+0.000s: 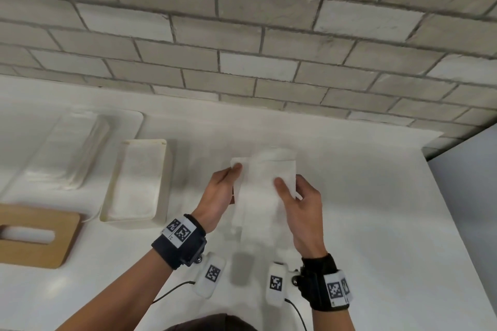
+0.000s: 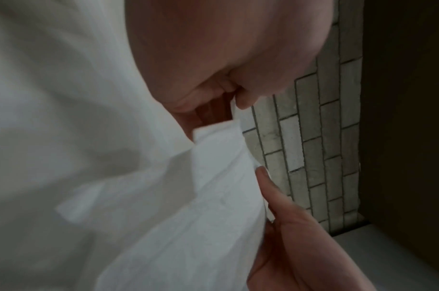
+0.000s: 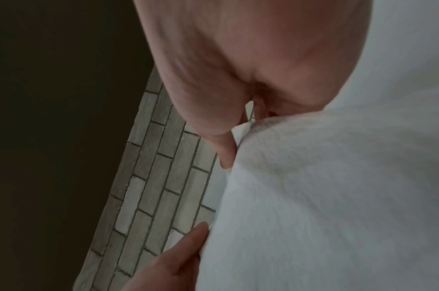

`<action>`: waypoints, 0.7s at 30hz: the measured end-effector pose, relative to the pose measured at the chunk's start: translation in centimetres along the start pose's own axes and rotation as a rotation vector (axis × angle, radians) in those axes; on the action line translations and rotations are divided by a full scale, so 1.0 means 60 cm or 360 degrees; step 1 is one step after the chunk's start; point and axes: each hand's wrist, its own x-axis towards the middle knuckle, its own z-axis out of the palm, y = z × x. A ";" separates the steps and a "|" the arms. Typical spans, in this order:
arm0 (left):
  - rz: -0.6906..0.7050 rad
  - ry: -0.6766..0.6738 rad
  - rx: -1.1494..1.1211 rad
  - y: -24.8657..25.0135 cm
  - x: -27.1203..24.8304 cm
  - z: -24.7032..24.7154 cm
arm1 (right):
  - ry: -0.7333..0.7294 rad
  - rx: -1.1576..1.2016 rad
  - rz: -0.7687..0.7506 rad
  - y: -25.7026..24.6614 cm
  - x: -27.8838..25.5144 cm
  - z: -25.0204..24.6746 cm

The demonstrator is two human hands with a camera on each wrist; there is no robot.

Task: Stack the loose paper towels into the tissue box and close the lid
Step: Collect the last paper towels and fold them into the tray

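A white paper towel [image 1: 262, 191] hangs above the counter, held by both hands. My left hand [image 1: 224, 188] pinches its upper left corner and my right hand [image 1: 295, 196] pinches its right edge with the thumb on top. The left wrist view has the towel [image 2: 188, 216] filling the frame, its corner caught at my left hand [image 2: 234, 102]; the right wrist view shows the towel [image 3: 325, 196] in my right hand [image 3: 234, 141]. The cream tissue box [image 1: 166, 183] stands open to the left with towels inside. Its wooden lid [image 1: 40, 250], with a slot, lies at the far left.
A white tray [image 1: 131, 121] at the back left holds a stack of towels [image 1: 67, 153] in clear wrap. The grey brick wall [image 1: 242, 35] runs behind the white counter [image 1: 376, 209], whose right edge drops off at the far right.
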 end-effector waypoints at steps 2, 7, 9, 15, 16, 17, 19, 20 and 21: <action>0.0000 -0.0029 -0.0012 0.006 -0.007 -0.004 | -0.0123 -0.0035 -0.0009 -0.002 -0.001 -0.004; 0.0019 -0.0042 -0.0007 0.015 -0.017 -0.015 | -0.0338 -0.0282 -0.0083 -0.007 0.000 -0.009; 0.0044 -0.0057 -0.0004 0.017 -0.022 -0.019 | -0.0333 -0.0393 -0.0131 -0.002 0.001 -0.007; 0.0112 0.0097 -0.0011 0.019 -0.038 -0.030 | -0.0166 -0.0694 -0.0300 -0.021 -0.014 -0.002; 0.0116 0.0113 -0.0028 0.019 -0.040 -0.034 | -0.0093 -0.0716 -0.0352 -0.032 -0.024 -0.002; 0.0121 0.0123 -0.0054 0.018 -0.041 -0.040 | -0.0034 -0.0730 -0.0408 -0.041 -0.034 -0.004; 0.0135 0.0143 -0.0117 0.018 -0.045 -0.051 | 0.0012 -0.0714 -0.0477 -0.060 -0.052 -0.007; 0.0141 0.0158 -0.0145 0.021 -0.048 -0.057 | -0.0033 -0.0655 -0.0474 -0.072 -0.062 -0.009; 0.0146 0.0160 -0.0163 0.021 -0.049 -0.064 | -0.0127 -0.0536 -0.0444 -0.087 -0.071 -0.006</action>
